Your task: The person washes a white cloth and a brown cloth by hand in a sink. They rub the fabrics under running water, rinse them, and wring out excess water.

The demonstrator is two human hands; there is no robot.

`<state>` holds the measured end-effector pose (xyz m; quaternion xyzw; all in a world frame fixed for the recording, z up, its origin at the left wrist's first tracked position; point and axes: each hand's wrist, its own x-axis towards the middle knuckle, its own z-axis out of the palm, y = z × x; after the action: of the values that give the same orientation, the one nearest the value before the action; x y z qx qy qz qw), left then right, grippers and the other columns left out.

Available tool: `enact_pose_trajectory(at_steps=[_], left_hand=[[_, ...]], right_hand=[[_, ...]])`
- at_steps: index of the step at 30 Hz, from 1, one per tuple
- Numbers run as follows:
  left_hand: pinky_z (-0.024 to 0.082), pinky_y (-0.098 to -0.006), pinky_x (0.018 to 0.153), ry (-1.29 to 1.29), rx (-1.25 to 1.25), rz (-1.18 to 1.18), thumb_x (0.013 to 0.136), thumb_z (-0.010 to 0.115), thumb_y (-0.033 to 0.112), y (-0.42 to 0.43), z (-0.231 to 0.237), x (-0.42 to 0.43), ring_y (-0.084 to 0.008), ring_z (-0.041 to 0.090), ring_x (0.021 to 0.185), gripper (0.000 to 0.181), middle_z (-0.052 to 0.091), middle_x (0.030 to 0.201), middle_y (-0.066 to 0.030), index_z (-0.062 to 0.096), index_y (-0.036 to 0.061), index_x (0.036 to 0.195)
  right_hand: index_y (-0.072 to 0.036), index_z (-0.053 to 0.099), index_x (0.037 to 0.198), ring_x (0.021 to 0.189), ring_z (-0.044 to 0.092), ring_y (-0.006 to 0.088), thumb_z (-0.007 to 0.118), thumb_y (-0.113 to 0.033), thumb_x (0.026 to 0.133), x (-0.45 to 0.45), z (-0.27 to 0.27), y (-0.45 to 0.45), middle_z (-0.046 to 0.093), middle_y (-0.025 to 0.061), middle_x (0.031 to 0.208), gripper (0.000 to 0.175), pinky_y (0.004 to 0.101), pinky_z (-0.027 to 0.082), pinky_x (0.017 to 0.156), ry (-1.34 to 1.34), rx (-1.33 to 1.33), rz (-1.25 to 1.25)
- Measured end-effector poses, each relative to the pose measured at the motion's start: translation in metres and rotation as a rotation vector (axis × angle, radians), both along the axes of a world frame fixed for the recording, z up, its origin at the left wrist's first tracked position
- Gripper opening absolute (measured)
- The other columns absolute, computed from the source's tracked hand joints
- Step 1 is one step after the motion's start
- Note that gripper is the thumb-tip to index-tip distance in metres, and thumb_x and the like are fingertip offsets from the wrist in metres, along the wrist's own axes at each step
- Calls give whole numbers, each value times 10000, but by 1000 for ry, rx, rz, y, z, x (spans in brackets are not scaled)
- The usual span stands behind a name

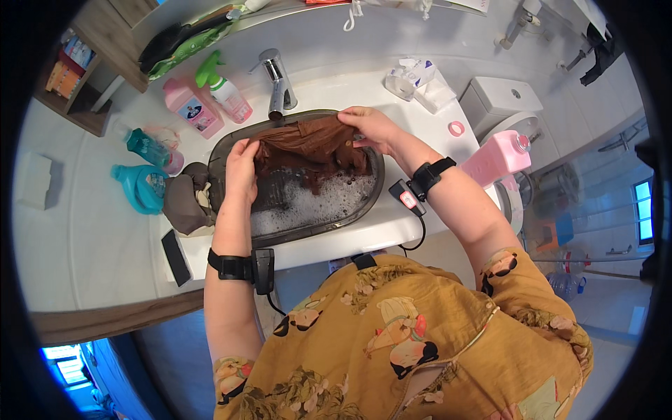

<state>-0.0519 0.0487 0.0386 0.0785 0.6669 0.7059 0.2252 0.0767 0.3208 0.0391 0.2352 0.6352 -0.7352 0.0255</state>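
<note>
A wet brown garment [310, 142] is stretched between my two hands over a dark translucent plastic basin [371, 202] in the white sink. My left hand [242, 168] grips the cloth at its left end. At the upper right, my right hand [371, 127] pinches its edge, with a round button showing just below. The garment's lower part hangs down into soapy water [315, 205] with white foam. A ribbed washboard surface [270, 191] shows dimly at the basin's left. Behind the basin stands a chrome faucet [278, 86].
Left of the basin lie bundled grey-brown cloth [185, 202] and a smartphone [176, 257]. Behind stand a pink bottle [197, 113], a spray bottle [228, 97] and a teal detergent bottle [140, 189]. Tissue packs [412, 79], a pink ring [456, 128] and a large pink bottle [493, 157] are at right.
</note>
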Motion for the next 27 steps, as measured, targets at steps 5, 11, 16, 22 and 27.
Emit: enact_pose_trajectory(at_steps=[5,11,16,22,27], left_hand=[[536,-322,776,-113,161,-56,1002,547,177,16,44,17,-142,640,961,199,645,1083,-19,577,101,1183],[519,-272,788,80,100,-167,983,578,153,29,78,16,-123,635,923,165,657,1033,-21,588,80,1131],[505,-256,774,299,-231,-186,908,704,162,2,94,-2,-107,625,878,204,668,967,-12,638,51,1065],[518,-342,784,816,-719,-467,744,832,148,-28,93,-16,-215,669,842,373,705,897,-106,662,-10,1036],[502,-322,817,738,-716,-299,802,730,49,-57,89,-38,-190,656,864,311,714,910,-93,678,-8,1103]], right_hand=[[-81,498,1391,1247,525,217,741,-301,872,-1,-15,-20,577,145,1321,614,337,423,1050,183,405,295],[-65,607,1238,1043,651,354,790,-366,792,-10,13,-50,685,186,1120,568,402,504,926,383,907,280],[-45,670,1013,826,682,306,714,-265,888,-18,34,-11,706,161,897,257,375,527,773,435,1009,276],[-10,663,1112,936,644,183,592,-188,951,-29,73,20,713,69,994,249,317,492,871,408,921,172],[-74,668,1145,953,581,108,582,-253,990,-18,120,22,666,-32,1025,252,313,458,887,436,377,-26]])
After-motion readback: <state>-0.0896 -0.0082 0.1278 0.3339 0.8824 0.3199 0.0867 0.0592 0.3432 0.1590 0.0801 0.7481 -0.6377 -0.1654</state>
